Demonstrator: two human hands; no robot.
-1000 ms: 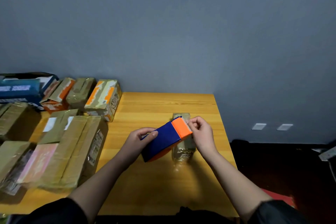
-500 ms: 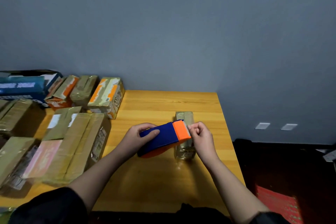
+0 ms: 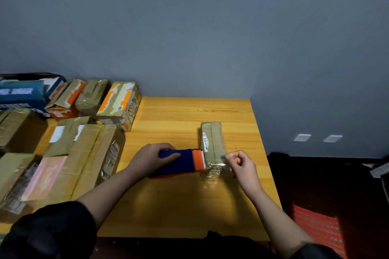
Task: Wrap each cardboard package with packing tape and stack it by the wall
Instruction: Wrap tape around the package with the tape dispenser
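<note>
since the earlier frame the right hand [image 3: 242,164] has drawn off rightward, pinching clear tape [image 3: 216,165] over the small, likely light, stiff box [image 3: 212,141] mid-table, best braced by its long sides, while the left hand [image 3: 151,157] grips the dispenser [image 3: 181,163].

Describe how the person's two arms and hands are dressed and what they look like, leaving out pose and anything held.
Both forearms are bare from the elbows down. The left hand and right hand wear no gloves, and no rings, watch or bracelet show. A dark, black-looking sleeve is bunched around the left elbow, and a matching dark sleeve edge shows at the right elbow.
</note>
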